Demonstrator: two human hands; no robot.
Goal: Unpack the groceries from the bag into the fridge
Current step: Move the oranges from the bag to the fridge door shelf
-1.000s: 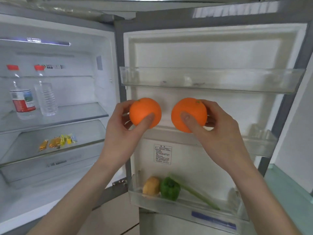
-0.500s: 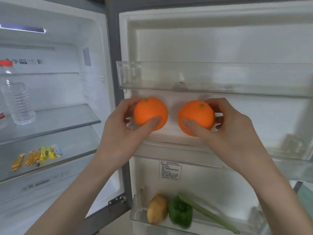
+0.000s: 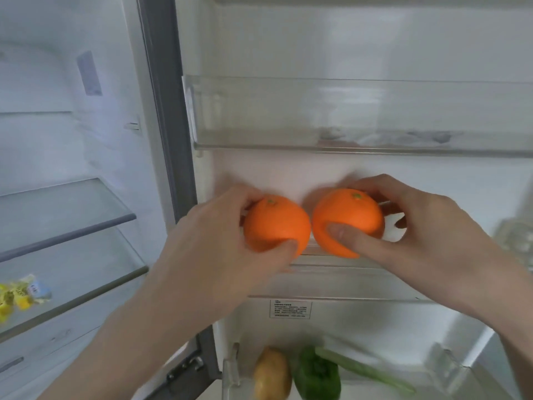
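Left hand (image 3: 213, 241) gripping one orange (image 3: 275, 223), right hand (image 3: 427, 235) gripping another orange (image 3: 347, 219), fruits touching, above middle door shelf (image 3: 331, 280)

Place: a home kitchen, seen from in front of an open fridge (image 3: 161, 111).
Shelving: glass shelves (image 3: 66, 209) inside, clear door bins (image 3: 346, 111) on the open door.
Food: a potato (image 3: 272, 373), a green pepper (image 3: 317, 373) and a long green stalk (image 3: 369, 370) in the lowest bin; yellow snack packets (image 3: 17, 295) on a shelf.
Fruit: two oranges (image 3: 277, 223) held by bare hands.
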